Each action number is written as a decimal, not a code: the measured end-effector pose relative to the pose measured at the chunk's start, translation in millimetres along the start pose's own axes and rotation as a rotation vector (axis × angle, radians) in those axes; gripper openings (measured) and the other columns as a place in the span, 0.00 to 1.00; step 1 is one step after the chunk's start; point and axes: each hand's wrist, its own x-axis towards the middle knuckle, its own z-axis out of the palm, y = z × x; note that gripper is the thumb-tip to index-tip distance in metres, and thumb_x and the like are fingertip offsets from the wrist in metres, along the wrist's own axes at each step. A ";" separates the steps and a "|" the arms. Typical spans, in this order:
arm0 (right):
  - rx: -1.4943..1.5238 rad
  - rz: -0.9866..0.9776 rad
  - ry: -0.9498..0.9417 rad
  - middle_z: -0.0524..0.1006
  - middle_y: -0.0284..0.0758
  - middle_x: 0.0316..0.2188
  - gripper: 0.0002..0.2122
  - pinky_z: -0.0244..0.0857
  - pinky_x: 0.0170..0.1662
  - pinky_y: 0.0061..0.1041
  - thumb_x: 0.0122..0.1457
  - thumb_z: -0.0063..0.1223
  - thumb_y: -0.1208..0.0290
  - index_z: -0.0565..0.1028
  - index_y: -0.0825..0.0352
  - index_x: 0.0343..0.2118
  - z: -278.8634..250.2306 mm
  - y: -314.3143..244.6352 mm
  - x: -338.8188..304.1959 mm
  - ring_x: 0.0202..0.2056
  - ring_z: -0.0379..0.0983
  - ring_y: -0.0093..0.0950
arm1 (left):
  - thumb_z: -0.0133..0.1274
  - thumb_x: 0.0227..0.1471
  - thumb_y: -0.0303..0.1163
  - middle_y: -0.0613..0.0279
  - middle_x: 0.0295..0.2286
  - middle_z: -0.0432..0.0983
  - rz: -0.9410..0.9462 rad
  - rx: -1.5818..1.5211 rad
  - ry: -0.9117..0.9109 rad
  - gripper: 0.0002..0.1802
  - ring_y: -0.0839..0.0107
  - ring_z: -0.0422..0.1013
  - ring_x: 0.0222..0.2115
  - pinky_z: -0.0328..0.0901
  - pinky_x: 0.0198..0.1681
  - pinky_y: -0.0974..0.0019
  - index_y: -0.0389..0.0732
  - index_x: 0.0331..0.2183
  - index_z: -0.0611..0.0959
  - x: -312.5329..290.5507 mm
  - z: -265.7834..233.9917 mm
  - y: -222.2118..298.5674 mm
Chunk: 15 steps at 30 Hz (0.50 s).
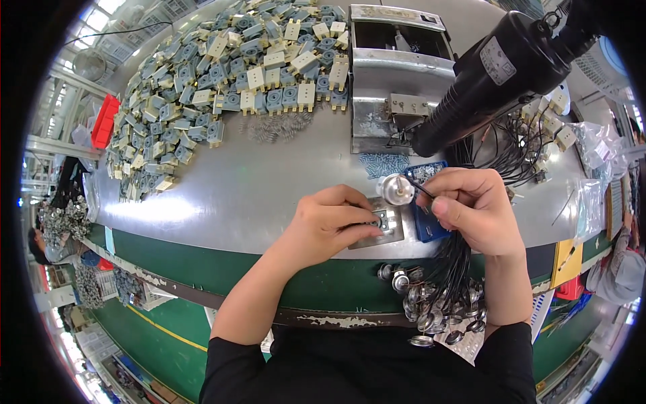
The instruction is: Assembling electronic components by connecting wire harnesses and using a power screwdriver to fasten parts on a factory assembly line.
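L hand pinches small block on metal plate; R hand pinches black cable w/ round metal end just beside, looks unjoined; 1 unit partway, prob.; cable bunch looks left, block pile unclear

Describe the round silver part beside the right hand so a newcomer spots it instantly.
Follow the big black cylindrical tool, upper right, down-left to its lower end. Just below that, left of the right hand, is the round silver part. Unlike the bunched silver discs farther down, it is a single piece.
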 end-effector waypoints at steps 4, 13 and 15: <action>0.022 0.084 0.021 0.84 0.42 0.37 0.10 0.68 0.30 0.16 0.60 0.65 0.80 0.83 0.79 0.43 2.4 -0.4 1.7 0.27 0.73 0.16 | 0.74 0.46 0.28 0.61 0.36 0.83 -0.062 0.009 0.016 0.11 0.66 0.80 0.33 0.75 0.35 0.64 0.40 0.35 0.92 -1.5 1.1 3.1; -0.064 0.132 -0.007 0.84 0.38 0.36 0.09 0.66 0.31 0.16 0.60 0.65 0.80 0.84 0.77 0.43 5.9 -1.8 1.9 0.28 0.73 0.16 | 0.77 0.42 0.32 0.57 0.40 0.84 0.019 0.019 0.015 0.20 0.67 0.80 0.31 0.74 0.34 0.66 0.40 0.40 0.91 -3.9 1.2 -8.5; -0.125 0.162 -0.016 0.83 0.36 0.34 0.09 0.64 0.30 0.16 0.61 0.64 0.81 0.84 0.77 0.43 6.1 -4.8 1.3 0.28 0.71 0.15 | 0.79 0.39 0.33 0.55 0.42 0.84 0.017 0.032 0.004 0.24 0.70 0.78 0.29 0.73 0.32 0.69 0.40 0.42 0.91 -1.7 -1.1 -3.1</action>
